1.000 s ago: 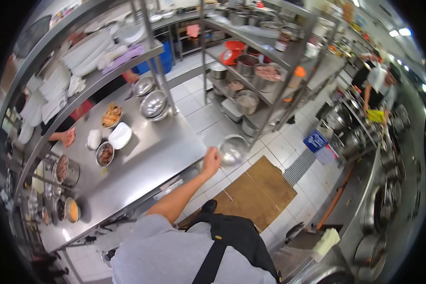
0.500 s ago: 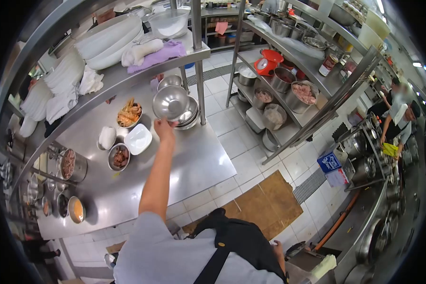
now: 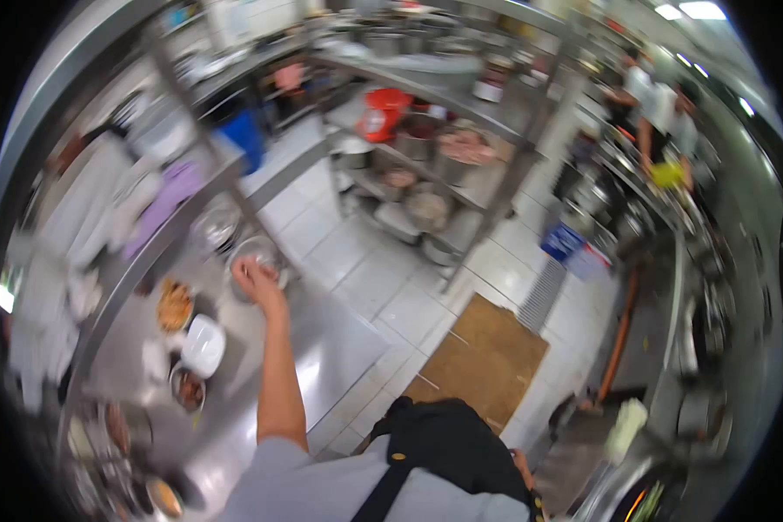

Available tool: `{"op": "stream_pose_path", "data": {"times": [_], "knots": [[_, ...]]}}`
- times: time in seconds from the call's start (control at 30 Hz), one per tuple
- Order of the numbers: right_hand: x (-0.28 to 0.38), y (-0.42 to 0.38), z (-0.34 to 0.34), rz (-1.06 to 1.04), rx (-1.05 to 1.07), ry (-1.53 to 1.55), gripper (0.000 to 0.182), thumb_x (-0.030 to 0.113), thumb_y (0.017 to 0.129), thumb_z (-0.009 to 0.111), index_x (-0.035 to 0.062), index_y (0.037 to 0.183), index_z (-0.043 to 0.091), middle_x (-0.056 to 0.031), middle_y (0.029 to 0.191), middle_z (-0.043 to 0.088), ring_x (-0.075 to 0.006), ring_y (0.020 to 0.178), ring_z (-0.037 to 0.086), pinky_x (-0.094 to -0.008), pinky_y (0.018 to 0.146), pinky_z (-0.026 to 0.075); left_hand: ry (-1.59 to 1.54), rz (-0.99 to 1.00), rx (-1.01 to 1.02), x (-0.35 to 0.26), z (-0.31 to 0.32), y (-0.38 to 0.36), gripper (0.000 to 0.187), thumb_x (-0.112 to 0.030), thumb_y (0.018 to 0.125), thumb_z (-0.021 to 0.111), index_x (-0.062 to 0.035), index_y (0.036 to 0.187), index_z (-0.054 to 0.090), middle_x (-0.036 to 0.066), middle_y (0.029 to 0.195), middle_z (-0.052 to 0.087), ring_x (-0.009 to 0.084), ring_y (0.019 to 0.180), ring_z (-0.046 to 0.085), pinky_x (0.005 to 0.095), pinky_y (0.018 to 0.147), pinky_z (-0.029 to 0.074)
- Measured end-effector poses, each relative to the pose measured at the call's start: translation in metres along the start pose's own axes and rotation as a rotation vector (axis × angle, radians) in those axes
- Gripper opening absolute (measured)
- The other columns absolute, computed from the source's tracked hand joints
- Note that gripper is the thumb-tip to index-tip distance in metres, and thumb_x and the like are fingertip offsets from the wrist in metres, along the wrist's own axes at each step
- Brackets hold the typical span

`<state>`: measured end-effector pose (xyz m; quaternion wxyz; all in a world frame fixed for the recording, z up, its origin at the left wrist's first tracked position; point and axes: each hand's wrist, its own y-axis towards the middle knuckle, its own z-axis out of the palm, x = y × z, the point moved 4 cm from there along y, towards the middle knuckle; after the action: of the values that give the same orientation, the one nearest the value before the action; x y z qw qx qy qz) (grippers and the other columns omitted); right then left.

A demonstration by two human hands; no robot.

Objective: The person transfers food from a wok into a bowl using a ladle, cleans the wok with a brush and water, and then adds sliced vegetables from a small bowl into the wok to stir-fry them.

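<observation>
My left hand (image 3: 258, 280) reaches over the stacked metal bowls (image 3: 271, 250) near the table's far corner. It overlaps their near side, and its fingers are smeared by motion, so I cannot tell if they grip a rim. More metal bowls (image 3: 217, 224) sit just behind. To the left are a bowl of orange-brown food pieces (image 3: 175, 306), a white square dish (image 3: 204, 346) and a metal bowl of dark meat (image 3: 188, 391). Low at my right side, my right hand (image 3: 521, 464) shows only in part beside my black apron, its fingers mostly hidden.
A steel post (image 3: 202, 130) and overshelf with white dishes and a purple cloth (image 3: 170, 204) frame the table. Across the tiled floor stands a rack (image 3: 461, 191) with a red appliance (image 3: 383, 113) and pots. Two people (image 3: 661, 122) work at the far right. Brown matting (image 3: 483, 361) lies ahead.
The view has swung right and blurred. Half a second ago my left hand held a metal bowl tilted above the stack; now the hand is down over the stacked bowls.
</observation>
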<state>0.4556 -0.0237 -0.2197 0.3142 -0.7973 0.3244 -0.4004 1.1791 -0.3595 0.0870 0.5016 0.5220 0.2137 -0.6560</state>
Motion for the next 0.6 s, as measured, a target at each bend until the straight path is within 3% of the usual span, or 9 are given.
{"op": "stream_pose_path", "data": {"times": [0.07, 0.1, 0.13, 0.17, 0.2, 0.27, 0.33, 0.43, 0.6], "knots": [[-0.052, 0.003, 0.015, -0.035, 0.009, -0.267, 0.052, 0.008, 0.079, 0.065, 0.0078, 0.129, 0.051, -0.0192, 0.087, 0.068, -0.0258, 0.065, 0.069, -0.0400, 0.055, 0.058, 0.176, 0.038, 0.306, 0.010, 0.045, -0.088, 0.015, -0.019, 0.096, 0.054, -0.0062, 0.102, 0.053, 0.004, 0.087, 0.054, 0.0148, 0.067, 0.054, 0.0268, 0.056, 0.044], [-0.083, 0.007, 0.028, -0.082, -0.039, -0.341, 0.052, 0.010, 0.078, 0.067, 0.0080, 0.128, 0.053, -0.0181, 0.086, 0.069, -0.0261, 0.065, 0.070, -0.0392, 0.056, 0.058, 0.435, 0.286, 0.598, 0.012, 0.066, -0.126, 0.017, -0.019, 0.094, 0.057, -0.0049, 0.102, 0.056, 0.008, 0.092, 0.057, 0.0205, 0.077, 0.056, 0.0315, 0.065, 0.046], [-0.101, 0.010, 0.035, 0.183, 0.024, -0.124, 0.052, 0.014, 0.077, 0.069, 0.0085, 0.127, 0.055, -0.0164, 0.090, 0.070, -0.0272, 0.064, 0.069, -0.0392, 0.056, 0.058, 0.651, 0.590, 0.878, 0.014, 0.084, -0.165, 0.019, -0.019, 0.091, 0.060, -0.0037, 0.102, 0.059, 0.011, 0.097, 0.060, 0.0262, 0.087, 0.058, 0.0361, 0.074, 0.047], [-0.105, 0.002, 0.035, 0.259, -0.008, 0.014, 0.050, 0.016, 0.077, 0.069, 0.0082, 0.125, 0.056, -0.0173, 0.090, 0.070, -0.0252, 0.064, 0.070, -0.0387, 0.056, 0.057, 0.863, 0.620, 1.200, 0.020, 0.095, -0.196, 0.026, -0.022, 0.086, 0.064, -0.0035, 0.104, 0.062, 0.017, 0.105, 0.061, 0.0349, 0.105, 0.053, 0.0449, 0.091, 0.042], [-0.111, 0.005, 0.035, 0.153, -0.096, -0.002, 0.049, 0.013, 0.081, 0.065, 0.0076, 0.128, 0.054, -0.0161, 0.080, 0.068, -0.0275, 0.063, 0.067, -0.0439, 0.055, 0.057, 0.887, 0.699, 1.336, 0.055, 0.086, -0.217, 0.031, -0.027, 0.084, 0.066, -0.0044, 0.106, 0.063, 0.017, 0.110, 0.061, 0.0352, 0.110, 0.052, 0.0454, 0.096, 0.040], [-0.085, -0.006, 0.020, 0.077, -0.222, -0.079, 0.054, 0.018, 0.078, 0.063, 0.0042, 0.129, 0.054, -0.0206, 0.100, 0.068, -0.0284, 0.074, 0.069, -0.0409, 0.067, 0.057, 1.059, 0.409, 1.564, 0.161, 0.045, -0.236, 0.040, -0.039, 0.087, 0.059, -0.0058, 0.109, 0.064, 0.018, 0.113, 0.061, 0.0364, 0.111, 0.052, 0.0471, 0.098, 0.039], [-0.088, 0.006, 0.024, 0.054, -0.374, -0.026, 0.055, 0.024, 0.077, 0.063, 0.0029, 0.127, 0.055, -0.0206, 0.109, 0.066, -0.0283, 0.086, 0.069, -0.0402, 0.080, 0.054, 1.237, 0.603, 1.576, 0.153, 0.033, -0.256, 0.032, -0.033, 0.089, 0.054, -0.0057, 0.100, 0.068, 0.017, 0.099, 0.065, 0.0355, 0.100, 0.057, 0.0464, 0.092, 0.040], [-0.084, 0.028, 0.040, -0.017, -0.441, -0.015, 0.051, 0.028, 0.078, 0.062, 0.0029, 0.122, 0.060, -0.0208, 0.110, 0.066, -0.0290, 0.092, 0.067, -0.0404, 0.087, 0.050, 1.255, 0.589, 1.525, 0.133, 0.044, -0.267, 0.028, -0.028, 0.090, 0.052, -0.0056, 0.091, 0.069, 0.015, 0.085, 0.067, 0.0343, 0.086, 0.060, 0.0459, 0.087, 0.041], [-0.099, 0.068, 0.044, -0.056, -0.149, 0.184, 0.041, 0.025, 0.078, 0.061, 0.0015, 0.112, 0.065, -0.0197, 0.102, 0.067, -0.0303, 0.079, 0.067, -0.0400, 0.071, 0.053, 1.303, 0.614, 1.423, 0.140, 0.040, -0.269, 0.030, -0.028, 0.091, 0.049, -0.0065, 0.085, 0.069, 0.014, 0.074, 0.066, 0.0345, 0.074, 0.062, 0.0457, 0.083, 0.041]]}}
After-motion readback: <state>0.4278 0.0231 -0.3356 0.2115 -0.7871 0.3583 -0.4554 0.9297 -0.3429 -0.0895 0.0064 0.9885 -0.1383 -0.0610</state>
